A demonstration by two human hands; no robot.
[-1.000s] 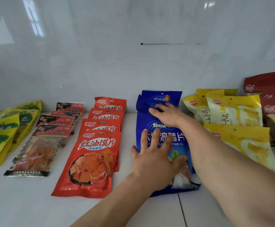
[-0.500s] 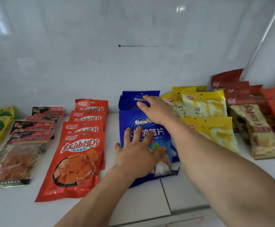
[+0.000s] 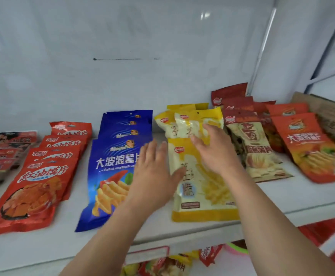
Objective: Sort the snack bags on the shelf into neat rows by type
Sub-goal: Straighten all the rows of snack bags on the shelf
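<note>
Sorting stood well advanced: blue bags [image 3: 120,156] and red bags [image 3: 43,176] to the left of the hands lay in overlapped rows. Left hand [image 3: 152,172] and right hand [image 3: 216,154], fingers spread flat, pressed the yellow bags [image 3: 200,188]; the brown and orange bags [image 3: 272,140] to their right looked less even.

On the flat white shelf [image 3: 282,198], the row of overlapping blue plastic chip bags [image 3: 112,166] lies between the row of red-orange plastic snack bags [image 3: 43,176] on its left and the row of yellow plastic fries bags [image 3: 202,186] on its right. Further right lie dark-red-topped beige bags [image 3: 256,148], then orange bags [image 3: 308,144]. Small black-and-red packets [image 3: 5,150], seemingly overlapped too, lie far left.
</note>
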